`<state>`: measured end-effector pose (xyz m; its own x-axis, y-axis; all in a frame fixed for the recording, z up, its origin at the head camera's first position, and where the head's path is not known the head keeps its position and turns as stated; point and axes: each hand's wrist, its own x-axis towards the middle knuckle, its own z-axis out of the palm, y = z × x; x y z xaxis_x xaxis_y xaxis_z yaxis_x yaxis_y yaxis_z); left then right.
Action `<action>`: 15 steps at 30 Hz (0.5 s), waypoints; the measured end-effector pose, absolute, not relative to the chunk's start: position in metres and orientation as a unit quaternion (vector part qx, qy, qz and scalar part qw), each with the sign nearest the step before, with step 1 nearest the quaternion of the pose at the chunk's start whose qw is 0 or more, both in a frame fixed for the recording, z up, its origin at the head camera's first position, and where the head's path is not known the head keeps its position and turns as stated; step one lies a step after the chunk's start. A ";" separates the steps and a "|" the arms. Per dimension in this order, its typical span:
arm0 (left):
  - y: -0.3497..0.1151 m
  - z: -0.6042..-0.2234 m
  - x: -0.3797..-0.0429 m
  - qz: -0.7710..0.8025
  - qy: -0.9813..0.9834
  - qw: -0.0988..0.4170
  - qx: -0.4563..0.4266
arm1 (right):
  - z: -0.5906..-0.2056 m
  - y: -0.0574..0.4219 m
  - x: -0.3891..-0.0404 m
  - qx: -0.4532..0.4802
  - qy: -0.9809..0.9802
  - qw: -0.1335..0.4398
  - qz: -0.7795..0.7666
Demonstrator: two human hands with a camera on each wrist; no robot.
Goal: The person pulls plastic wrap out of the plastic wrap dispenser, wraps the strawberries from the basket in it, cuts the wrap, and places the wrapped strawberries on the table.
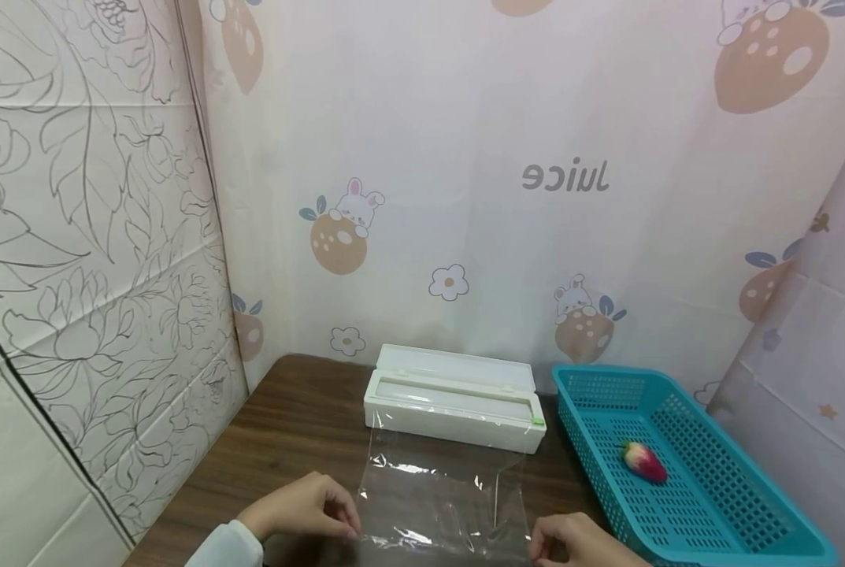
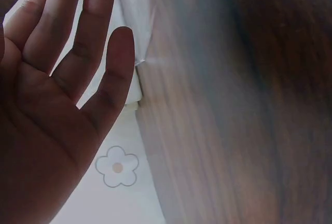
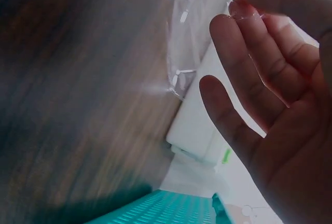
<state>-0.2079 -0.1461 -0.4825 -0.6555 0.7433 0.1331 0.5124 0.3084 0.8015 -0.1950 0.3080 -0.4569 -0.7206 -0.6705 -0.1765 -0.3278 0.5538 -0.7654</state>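
A sheet of clear cling film [image 1: 439,492] stretches toward me from a white wrap dispenser [image 1: 450,429], whose lid [image 1: 457,366] stands raised at the back. My left hand [image 1: 309,508] pinches the film's near left corner. At the near right corner, my right hand [image 1: 581,542] pinches the film between thumb and fingers. In the right wrist view, the film [image 3: 188,47] hangs by the fingertips, its edge creased and shiny. The left wrist view shows only a strip of film [image 2: 142,11] beyond the fingers; that hand's thumb tip is cut off. A green slider [image 1: 538,421] sits at the dispenser's right end.
A teal plastic basket [image 1: 592,492] stands right of the dispenser with a red-and-white strawberry [image 1: 645,462] inside. Everything rests on a dark wooden table [image 1: 280,429]. A printed curtain [image 1: 422,213] hangs behind, and a flower-patterned one [image 1: 103,315] at the left.
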 end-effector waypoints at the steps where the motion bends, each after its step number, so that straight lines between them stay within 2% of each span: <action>1: -0.146 -0.484 -0.207 0.434 0.801 0.131 0.391 | -0.459 0.308 -0.195 -0.293 0.849 0.233 -0.372; 7: -0.140 -0.489 -0.202 0.387 0.823 0.127 0.396 | -0.476 0.305 -0.194 -0.324 0.851 0.232 -0.343; 15: -0.137 -0.493 -0.198 0.356 0.834 0.113 0.407 | -0.504 0.310 -0.201 -0.318 0.861 0.246 -0.311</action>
